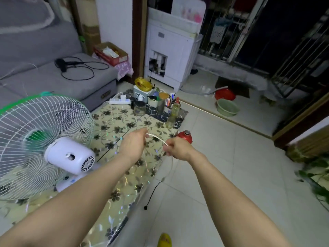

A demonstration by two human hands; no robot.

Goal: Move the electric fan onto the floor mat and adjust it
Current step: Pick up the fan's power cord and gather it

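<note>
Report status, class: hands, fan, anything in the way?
Both hands, left and right, grip the white cord. Fan upright on floor mat. Bottles crowd the mat's far end.

white fan [44, 147], upright on floral mat [124, 132]

A white electric fan [41, 145] with a green-trimmed wire grille stands on a cream floor mat [122, 139] patterned with dark flowers and curling vines. A white cord [156, 138] crosses above it; nearby are a red flask [185, 136], a grey sofa [53, 77] and pale floor tiles [231, 157].
</note>
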